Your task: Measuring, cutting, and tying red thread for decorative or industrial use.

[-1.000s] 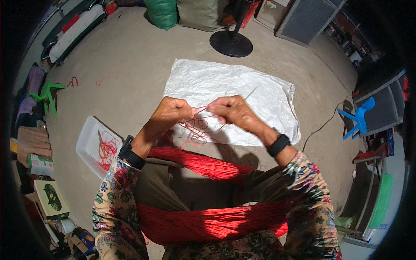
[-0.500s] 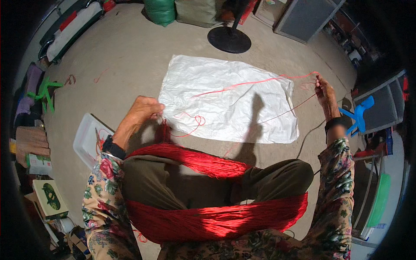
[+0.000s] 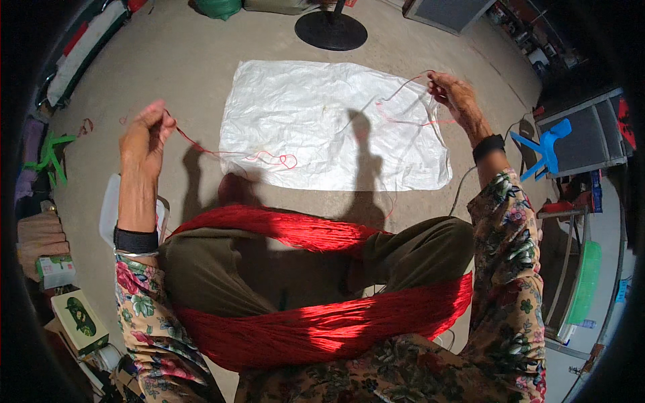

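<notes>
A big loop of red thread (image 3: 329, 329) is stretched round my bent knees, its far strands crossing in front of my shins and its near ones across my lap. Raised at the left, my left hand (image 3: 146, 134) pinches a red thread whose loose end trails in a small tangle (image 3: 287, 160) over a white woven sheet (image 3: 302, 121). On the far right, above the sheet's corner, my right hand (image 3: 453, 95) is closed on another stretch of red thread, which hangs in a slack curve from the fingertips. Slight blur covers the left fingers.
A white plastic tub (image 3: 109, 208) stands beside my left knee. Small stools, one green (image 3: 50, 158) and one blue (image 3: 547, 149), flank me. Beyond the sheet is a round black stand base (image 3: 330, 31). Boxes and folded cloth line the left side.
My left hand has moved left and up, drawing its thread along. The right hand has come inward and up, and its thread has gone from taut to slack. The view has shifted slightly.
</notes>
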A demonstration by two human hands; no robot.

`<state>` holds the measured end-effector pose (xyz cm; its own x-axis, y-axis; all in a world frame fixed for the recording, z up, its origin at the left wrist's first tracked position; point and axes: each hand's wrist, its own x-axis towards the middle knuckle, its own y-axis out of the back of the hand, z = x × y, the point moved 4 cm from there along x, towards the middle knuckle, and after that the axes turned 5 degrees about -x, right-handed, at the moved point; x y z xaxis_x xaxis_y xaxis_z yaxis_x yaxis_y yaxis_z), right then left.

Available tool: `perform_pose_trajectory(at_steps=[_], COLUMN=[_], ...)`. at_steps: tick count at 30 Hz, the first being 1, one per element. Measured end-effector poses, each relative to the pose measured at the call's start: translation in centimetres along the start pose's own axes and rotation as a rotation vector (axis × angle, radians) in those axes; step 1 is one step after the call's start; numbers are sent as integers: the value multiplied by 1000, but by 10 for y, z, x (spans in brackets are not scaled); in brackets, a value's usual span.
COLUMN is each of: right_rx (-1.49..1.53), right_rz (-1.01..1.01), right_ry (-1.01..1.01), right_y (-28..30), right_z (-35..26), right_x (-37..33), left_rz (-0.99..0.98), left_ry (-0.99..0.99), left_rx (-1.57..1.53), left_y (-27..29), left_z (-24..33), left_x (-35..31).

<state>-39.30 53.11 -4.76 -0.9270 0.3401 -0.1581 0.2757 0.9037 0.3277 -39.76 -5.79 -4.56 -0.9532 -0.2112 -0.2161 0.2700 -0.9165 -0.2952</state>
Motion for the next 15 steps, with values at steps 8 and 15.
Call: perform_pose_trajectory(at_steps=[8, 15], right_rx=[65, 365], right_rz=[-456, -836], right_ry=[271, 266], right_y=[-159, -275], right_z=[58, 195], right_x=[-15, -62], left_rz=[-16, 13], left_ry=[-207, -171], left_rx=[-186, -113], left_y=[-34, -44], left_z=[12, -12], left_x=[-15, -24])
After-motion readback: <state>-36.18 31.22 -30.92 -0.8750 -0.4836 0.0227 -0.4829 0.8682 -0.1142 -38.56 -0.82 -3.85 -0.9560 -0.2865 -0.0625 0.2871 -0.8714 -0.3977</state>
